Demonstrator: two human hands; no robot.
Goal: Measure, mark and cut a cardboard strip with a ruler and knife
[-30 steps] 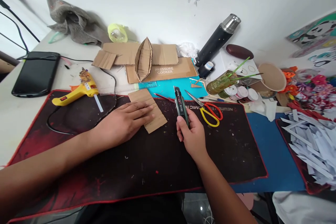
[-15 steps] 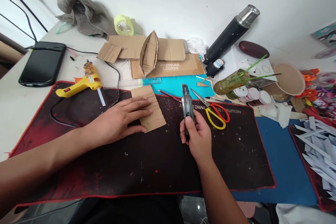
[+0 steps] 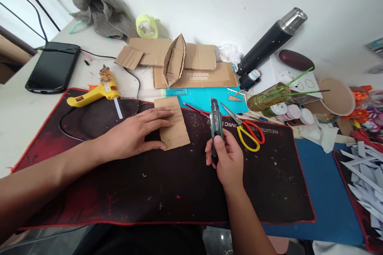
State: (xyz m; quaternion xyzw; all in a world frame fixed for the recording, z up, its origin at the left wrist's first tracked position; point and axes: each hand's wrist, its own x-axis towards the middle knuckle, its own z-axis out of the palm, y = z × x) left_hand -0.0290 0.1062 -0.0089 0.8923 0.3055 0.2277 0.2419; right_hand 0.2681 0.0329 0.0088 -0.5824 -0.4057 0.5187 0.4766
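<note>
My left hand lies flat with fingers stretched over the left part of a small rectangular cardboard piece, which rests on the dark desk mat. In my right hand is a dark green box cutter, pointing away from me, its tip apart from the cardboard. The thumb lies along the cutter's body. Just right of the cutter are scissors with red and yellow handles. A dark red pencil lies beyond the cardboard.
A yellow glue gun with its cord is at the left, near a black phone. Cardboard pieces lie at the back beside a black thermos. Paint jars and paper strips are at the right.
The camera view has shifted slightly, so the desk items appear a little further right. Both hands keep their holds, and the box cutter stays about the same distance from the cardboard.
</note>
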